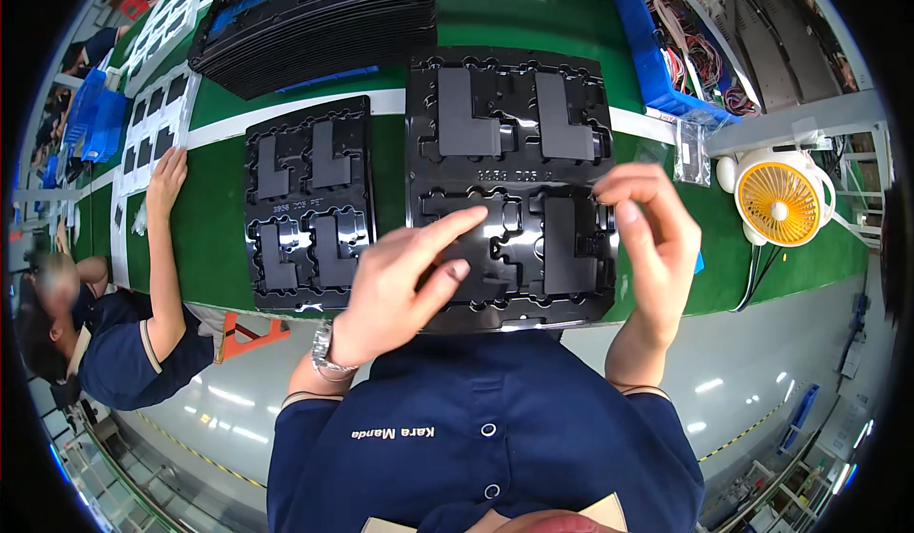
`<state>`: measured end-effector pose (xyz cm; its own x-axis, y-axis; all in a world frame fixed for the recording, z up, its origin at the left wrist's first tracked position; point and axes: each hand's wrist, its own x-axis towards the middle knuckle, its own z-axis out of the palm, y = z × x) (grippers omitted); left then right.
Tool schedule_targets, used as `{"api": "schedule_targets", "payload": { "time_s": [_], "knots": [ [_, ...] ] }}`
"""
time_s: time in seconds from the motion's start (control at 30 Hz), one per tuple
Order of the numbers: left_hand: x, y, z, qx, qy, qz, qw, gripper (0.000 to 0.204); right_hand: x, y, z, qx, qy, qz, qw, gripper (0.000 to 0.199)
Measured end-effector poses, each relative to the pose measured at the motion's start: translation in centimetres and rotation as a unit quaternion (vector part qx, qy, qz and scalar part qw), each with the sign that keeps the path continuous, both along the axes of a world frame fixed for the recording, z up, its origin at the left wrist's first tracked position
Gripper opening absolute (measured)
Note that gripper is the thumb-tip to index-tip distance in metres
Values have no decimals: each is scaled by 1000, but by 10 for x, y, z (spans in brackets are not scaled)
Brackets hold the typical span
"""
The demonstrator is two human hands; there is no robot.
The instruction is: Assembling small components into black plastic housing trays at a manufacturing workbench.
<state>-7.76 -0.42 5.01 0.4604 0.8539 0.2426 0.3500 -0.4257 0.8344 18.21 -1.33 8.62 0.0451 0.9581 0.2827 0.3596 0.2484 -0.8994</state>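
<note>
A large black plastic tray [509,176] with moulded pockets lies in front of me on the green tabletop. Flat dark-grey L-shaped pieces [457,119] sit in its two far pockets and its near right pocket. My left hand [395,281] is over the near left pocket, index finger stretched out, thumb apart, nothing visible in it; it hides part of that pocket. At the tray's right edge, beside the near right piece, my right hand [659,238] has bent fingers with a gap between thumb and fingertips. I see nothing held there.
A smaller black tray [309,200] with L-shaped pieces lies to the left. Stacked black trays [314,33] stand behind it. At the right are a blue bin [681,57] of wires and a yellow-and-white fan [779,200]. A co-worker's hand [167,176] touches a white tray [157,124] at left.
</note>
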Motion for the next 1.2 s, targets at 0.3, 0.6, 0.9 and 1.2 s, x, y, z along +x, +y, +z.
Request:
{"api": "schedule_targets", "payload": {
  "time_s": [0.3,0.6,0.9,1.2],
  "knots": [
    [11,-21,-3,-173,-202,16,964,42,-53,-14,-22,-99,117,122,981,13],
    [23,-22,11,-243,-306,26,920,54,-72,-12,-21,-142,240,167,946,15],
    [20,-23,2,-271,-351,-5,896,44,-75,-13,-19,-136,249,160,946,13],
    [21,-24,2,-238,-309,13,921,49,-77,-12,-21,-102,181,132,969,9]
  ]
}}
